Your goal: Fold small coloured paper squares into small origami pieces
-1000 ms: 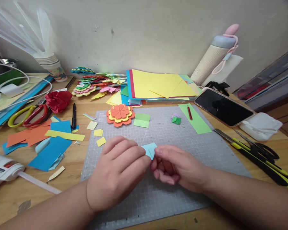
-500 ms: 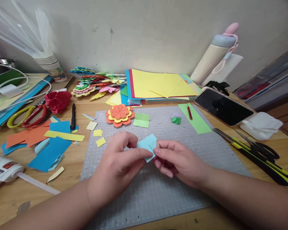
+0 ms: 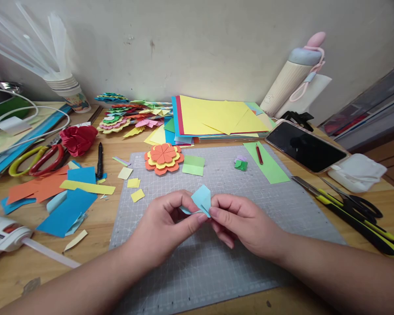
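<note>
Between my two hands is a small light blue piece of paper (image 3: 201, 197), raised over the grey cutting mat (image 3: 216, 271). My left hand (image 3: 174, 223) is closed on its left and lower part, thumb on the near edge. At the right corner my right hand (image 3: 238, 218) pinches the paper between thumb and fingers. One part of the sheet is bent over, and its underside is hidden by my fingers. Beyond my hands lie a layered orange and yellow paper flower (image 3: 164, 157), a creased light green paper square (image 3: 193, 165) and a small green folded paper piece (image 3: 240, 165).
Coloured scraps (image 3: 68, 212), a glue gun (image 3: 6, 238) and red-and-yellow-handled scissors (image 3: 41, 159) lie left. A phone (image 3: 307, 144), a utility knife (image 3: 354, 218) and black scissors (image 3: 357, 203) lie right. Stacked coloured paper (image 3: 216, 116) sits by the wall.
The light blue paper has been bent and turned, and its lower left part now curls toward my left hand. My left thumb has moved down to the near edge.
</note>
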### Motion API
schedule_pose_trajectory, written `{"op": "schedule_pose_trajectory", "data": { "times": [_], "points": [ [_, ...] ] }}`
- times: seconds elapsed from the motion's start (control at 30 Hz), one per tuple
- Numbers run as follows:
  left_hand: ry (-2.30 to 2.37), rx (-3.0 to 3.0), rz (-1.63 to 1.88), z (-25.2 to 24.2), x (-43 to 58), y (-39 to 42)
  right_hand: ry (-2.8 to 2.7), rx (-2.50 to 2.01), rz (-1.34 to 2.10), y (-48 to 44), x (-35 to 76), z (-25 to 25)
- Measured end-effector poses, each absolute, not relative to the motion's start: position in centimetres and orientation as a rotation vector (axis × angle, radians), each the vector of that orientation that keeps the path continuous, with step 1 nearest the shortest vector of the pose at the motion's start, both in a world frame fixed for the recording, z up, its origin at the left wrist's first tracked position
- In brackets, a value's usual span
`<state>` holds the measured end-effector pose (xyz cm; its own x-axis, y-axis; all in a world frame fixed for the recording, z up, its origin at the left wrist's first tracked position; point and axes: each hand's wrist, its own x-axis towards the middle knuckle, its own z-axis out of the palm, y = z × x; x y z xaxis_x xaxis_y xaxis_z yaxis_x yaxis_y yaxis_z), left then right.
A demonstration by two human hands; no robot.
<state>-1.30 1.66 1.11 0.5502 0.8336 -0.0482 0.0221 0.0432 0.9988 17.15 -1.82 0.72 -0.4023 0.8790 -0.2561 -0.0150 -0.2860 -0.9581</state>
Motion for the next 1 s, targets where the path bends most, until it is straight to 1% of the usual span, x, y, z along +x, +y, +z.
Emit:
{"op": "schedule_pose_trajectory", "data": {
  "times": [0.17,0.33,0.63,0.8,1.0],
  "points": [
    [0.818,1.111,0.647,1.0,-1.06,1.5,-1.324,-1.193,1.706,-1.9,17.1,1.0],
    [0.811,0.976,0.598,0.54,-1.15,1.48,-1.393,-1.268,1.644,-2.17,17.08,1.08],
    [0.854,1.002,0.564,0.64,-1.12,1.57,-1.491,-1.241,1.606,-2.36,17.21,1.02],
    [0.806,0.934,0.61,0.59,-1.06,1.66,-1.491,-1.23,1.636,-2.32,17.28,0.91],
    [0.838,1.03,0.431,0.8,-1.31,1.92,-1.482,-1.241,1.618,-1.93,17.28,1.01]
  ]
}}
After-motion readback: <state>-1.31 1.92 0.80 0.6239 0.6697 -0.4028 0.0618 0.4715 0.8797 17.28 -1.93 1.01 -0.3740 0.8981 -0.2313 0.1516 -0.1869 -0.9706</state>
